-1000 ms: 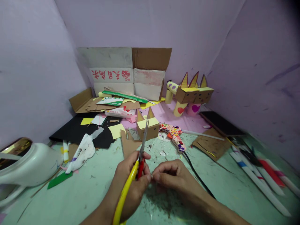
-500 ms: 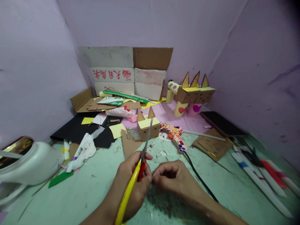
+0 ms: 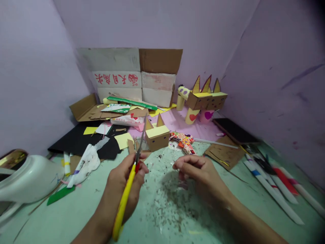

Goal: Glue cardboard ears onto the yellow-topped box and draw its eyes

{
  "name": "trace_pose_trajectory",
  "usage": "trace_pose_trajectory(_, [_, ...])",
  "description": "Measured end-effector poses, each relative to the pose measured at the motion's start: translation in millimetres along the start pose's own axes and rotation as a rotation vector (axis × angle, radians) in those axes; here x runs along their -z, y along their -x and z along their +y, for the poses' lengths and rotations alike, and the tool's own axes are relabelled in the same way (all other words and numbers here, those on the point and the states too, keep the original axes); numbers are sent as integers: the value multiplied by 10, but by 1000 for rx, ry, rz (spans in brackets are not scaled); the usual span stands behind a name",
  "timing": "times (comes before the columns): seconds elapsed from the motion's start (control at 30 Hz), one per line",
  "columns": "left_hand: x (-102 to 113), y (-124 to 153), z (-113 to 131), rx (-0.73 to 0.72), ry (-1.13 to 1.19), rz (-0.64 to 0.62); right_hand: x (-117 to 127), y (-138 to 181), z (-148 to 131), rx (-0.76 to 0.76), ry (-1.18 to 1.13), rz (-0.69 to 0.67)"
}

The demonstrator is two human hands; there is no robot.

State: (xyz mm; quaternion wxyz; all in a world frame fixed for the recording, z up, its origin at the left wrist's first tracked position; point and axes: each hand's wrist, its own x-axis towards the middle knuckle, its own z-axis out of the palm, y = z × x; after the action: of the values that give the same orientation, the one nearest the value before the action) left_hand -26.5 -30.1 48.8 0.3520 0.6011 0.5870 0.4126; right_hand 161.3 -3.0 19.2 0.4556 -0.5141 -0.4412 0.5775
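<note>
My left hand is closed round a pair of scissors with yellow and red handles, their metal blades pointing up and away from me. My right hand hovers over the table to the right, fingers curled and fingertips pinched together. Whatever may be between those fingertips is too small to make out. Beyond the hands stands a small cardboard box head with two pointed ears and drawn eyes. A glue gun with a flowery pattern lies to its right. Dark scraps are scattered on the table below my right hand.
An opened carton stands at the back wall. A cardboard animal figure is at the back right. White paper rolls lie at the right, a white pot at the left. Black sheet and paper pieces lie left of centre.
My hands have parted: the left moved left with the scissors, the right moved right and away from me. The scraps between them are now in plainer view. The camera view has shifted slightly.
</note>
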Motion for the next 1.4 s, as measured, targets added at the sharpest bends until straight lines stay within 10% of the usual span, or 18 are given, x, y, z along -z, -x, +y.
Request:
trace_pose_trajectory(0.53, [52,-53,-113,-104,-154,44,-14,-79,237,360,529,-17])
trace_pose_trajectory(1.1, [66,-43,-43,36,-76,25,-41,-101,151,-194,-96,-30])
trace_pose_trajectory(1.4, [101,-67,-50,48,-65,63,97,-91,64,90,-63,62])
